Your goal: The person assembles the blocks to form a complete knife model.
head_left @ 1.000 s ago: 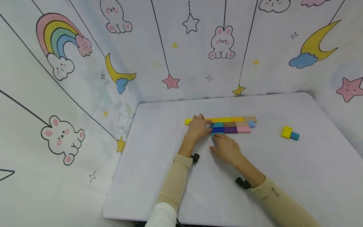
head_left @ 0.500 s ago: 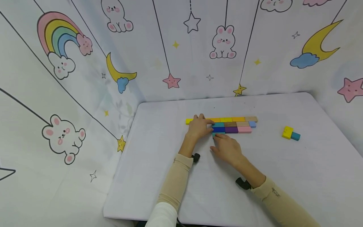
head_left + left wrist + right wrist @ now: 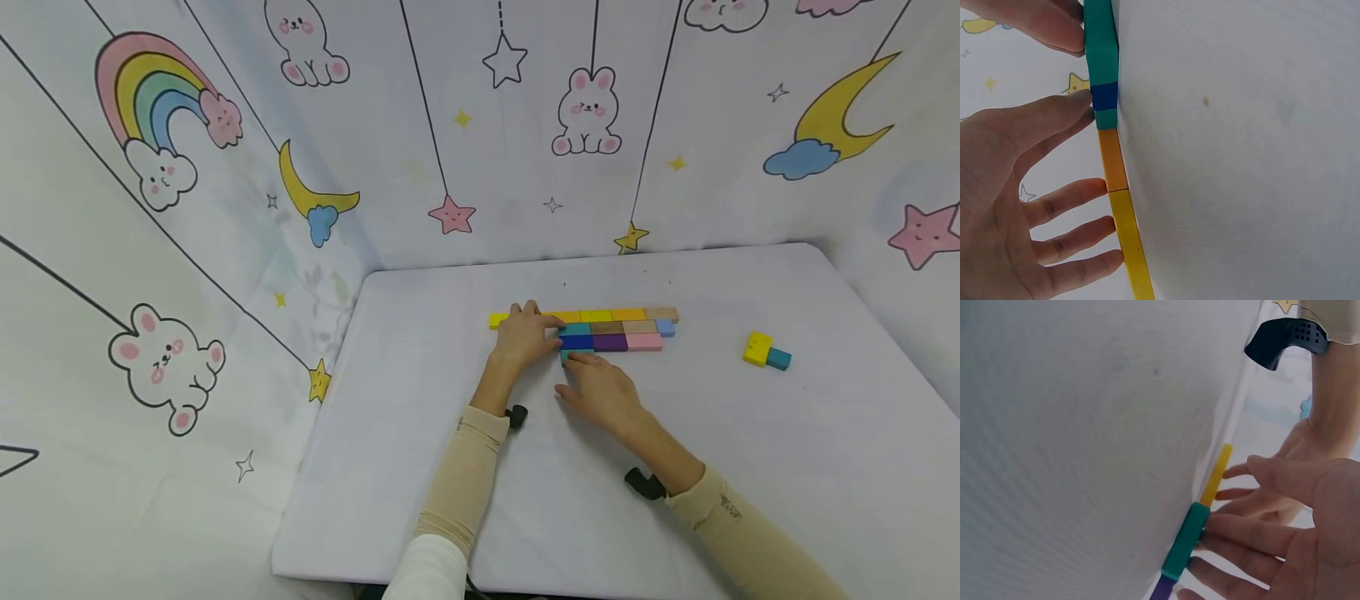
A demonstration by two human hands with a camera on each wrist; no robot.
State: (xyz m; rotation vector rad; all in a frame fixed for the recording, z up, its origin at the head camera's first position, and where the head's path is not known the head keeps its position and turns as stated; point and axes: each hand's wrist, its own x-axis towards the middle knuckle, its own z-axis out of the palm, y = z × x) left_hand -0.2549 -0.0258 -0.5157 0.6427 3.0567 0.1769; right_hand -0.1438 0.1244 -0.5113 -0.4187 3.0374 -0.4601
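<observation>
Flat rows of coloured wooden blocks lie side by side on the white table. My left hand (image 3: 520,340) rests at their left end, thumb tip at the dark blue block (image 3: 1104,97). Its other fingers touch the row with the orange block (image 3: 1112,159) and the yellow block (image 3: 1132,240). My right hand (image 3: 603,390) has its extended fingers against the nearest teal block (image 3: 1186,540), its thumb held apart. That teal block sits in front of the dark blue one. Behind the right hand lie the purple block (image 3: 610,342) and the pink block (image 3: 644,342).
A loose yellow block (image 3: 757,348) and a blue-teal block (image 3: 778,359) lie touching at the right of the table (image 3: 420,467). A patterned cloth wall (image 3: 405,150) rises behind the far edge. Each wrist carries a black camera mount (image 3: 643,483).
</observation>
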